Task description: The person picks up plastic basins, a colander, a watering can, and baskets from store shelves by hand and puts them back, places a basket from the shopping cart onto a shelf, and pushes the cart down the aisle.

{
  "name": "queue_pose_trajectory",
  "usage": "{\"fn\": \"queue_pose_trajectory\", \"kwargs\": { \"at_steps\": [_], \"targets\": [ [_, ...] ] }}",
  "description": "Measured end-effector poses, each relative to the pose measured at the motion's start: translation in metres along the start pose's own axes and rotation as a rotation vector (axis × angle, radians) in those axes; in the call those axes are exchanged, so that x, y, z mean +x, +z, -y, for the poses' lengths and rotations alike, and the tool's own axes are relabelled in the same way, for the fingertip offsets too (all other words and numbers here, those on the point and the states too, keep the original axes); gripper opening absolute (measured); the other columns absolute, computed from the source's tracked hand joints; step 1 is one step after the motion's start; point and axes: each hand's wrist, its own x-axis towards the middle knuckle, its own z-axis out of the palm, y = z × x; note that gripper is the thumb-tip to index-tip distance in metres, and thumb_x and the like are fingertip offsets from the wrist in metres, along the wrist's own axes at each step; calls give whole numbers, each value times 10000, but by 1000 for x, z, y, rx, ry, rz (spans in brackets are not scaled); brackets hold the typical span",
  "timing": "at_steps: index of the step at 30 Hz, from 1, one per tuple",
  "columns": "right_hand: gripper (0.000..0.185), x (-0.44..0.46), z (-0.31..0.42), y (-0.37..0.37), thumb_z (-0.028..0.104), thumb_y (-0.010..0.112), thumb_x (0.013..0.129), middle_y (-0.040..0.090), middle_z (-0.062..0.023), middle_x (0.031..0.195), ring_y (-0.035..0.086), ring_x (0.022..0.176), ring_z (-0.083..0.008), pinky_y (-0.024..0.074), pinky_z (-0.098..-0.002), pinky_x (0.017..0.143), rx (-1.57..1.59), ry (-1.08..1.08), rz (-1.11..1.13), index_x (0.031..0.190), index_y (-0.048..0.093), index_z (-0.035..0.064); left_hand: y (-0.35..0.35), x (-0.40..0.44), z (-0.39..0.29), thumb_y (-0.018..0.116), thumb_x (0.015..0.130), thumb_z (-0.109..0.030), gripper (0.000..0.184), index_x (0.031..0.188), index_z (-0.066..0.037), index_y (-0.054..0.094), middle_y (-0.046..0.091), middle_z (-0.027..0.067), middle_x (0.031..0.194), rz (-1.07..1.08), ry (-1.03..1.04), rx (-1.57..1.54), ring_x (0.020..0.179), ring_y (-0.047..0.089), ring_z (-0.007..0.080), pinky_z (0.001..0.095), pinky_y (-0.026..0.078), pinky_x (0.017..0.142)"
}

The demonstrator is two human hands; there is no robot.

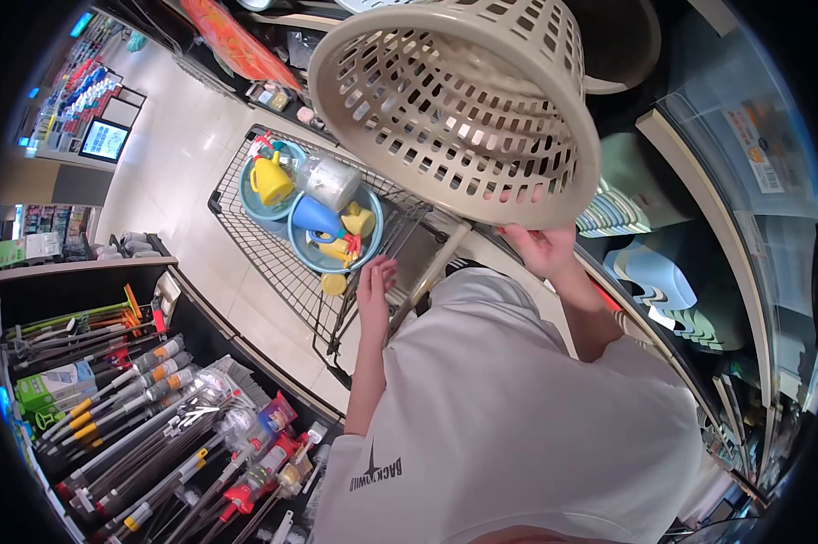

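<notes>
My right hand (547, 251) grips the rim of a large beige plastic laundry basket (445, 186), thumb outside and fingertips showing through its holes. The basket is tilted, with its open mouth facing me. My left hand (375, 283) is open and empty, beside the shopping cart (246, 238). Two light-blue tubs (370, 201) stand in the cart. One holds a yellow watering can (271, 179); the other holds a blue watering can (316, 215), yellow pieces with red spray tops (349, 245) and a clear wrapped item (329, 184).
Mops and brooms (169, 390) fill a low shelf on the left. On the right, shelves hold stacked pastel plastic containers (649, 276) and clear bins (758, 150). Pale floor tiles (164, 118) run along the aisle, with a lit screen (105, 139) farther off.
</notes>
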Motion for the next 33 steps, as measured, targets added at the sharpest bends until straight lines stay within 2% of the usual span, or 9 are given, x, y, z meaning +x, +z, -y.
{"fn": "queue_pose_trajectory", "kwargs": {
  "at_steps": [6,8,10,12,14,20,28,30,33],
  "targets": [
    [294,8,8,-10,65,812,833,724,-173,1123,725,979,-307,567,-370,865,-102,-109,42,1114,749,8,-25,2,84,445,1127,-337,389,1296,-26,605,699,78,1172,-86,-84,100,1057,646,145,293,500,864],
    [299,-3,-2,-13,-25,723,915,568,-162,1307,621,1153,-262,507,-397,1001,-135,-65,28,1208,661,-41,-30,0,98,451,1122,-322,372,1273,-26,620,698,87,1168,-100,-121,92,1082,646,165,311,492,897],
    [374,-7,-23,-13,-33,714,921,563,-150,1316,599,1200,-255,471,-390,1056,-40,-169,-25,1278,606,-52,-31,-2,103,455,1120,-321,377,1234,-15,642,702,93,1114,-106,-138,159,1070,646,177,320,494,909],
    [351,-9,-44,-14,-46,708,918,565,-137,1281,604,1164,-253,464,-393,1051,-104,-64,-256,1254,606,-56,-29,0,103,460,1118,-318,378,1219,-4,646,702,97,1098,-119,-107,173,1059,648,187,327,498,913],
    [278,13,-40,-28,-57,714,903,557,-129,1258,607,1162,-263,464,-407,1035,-197,-211,-151,1174,658,-40,-29,0,106,465,1117,-314,381,1204,7,650,702,101,1081,-146,-79,189,1047,651,197,334,502,917],
    [161,20,-53,-30,11,749,898,650,-102,1158,606,1123,-269,432,-390,1048,-354,-140,-157,1056,727,-2,-23,1,104,482,1112,-289,369,1200,26,653,714,104,1067,-78,-8,293,978,636,181,312,500,871],
    [140,27,-70,-25,-8,639,996,697,-129,1149,638,1010,-153,495,-299,935,-189,-122,-321,1121,683,-53,-21,-2,96,501,1096,-255,328,1191,20,652,720,129,1087,-94,-48,273,1033,663,219,342,510,945],
    [173,38,-69,-34,23,653,1003,705,-142,1144,661,999,-156,514,-294,893,-266,107,-297,1151,663,-65,-21,-1,96,502,1096,-252,325,1190,20,652,720,128,1087,-94,-51,263,1033,663,218,341,510,945],
    [199,69,-76,-37,72,639,1033,721,-136,1078,700,907,-147,559,-283,831,-143,86,-384,1163,643,-77,-20,0,96,501,1096,-250,323,1189,19,654,721,128,1083,-89,-67,272,1030,664,217,341,510,946]
  ]
}}
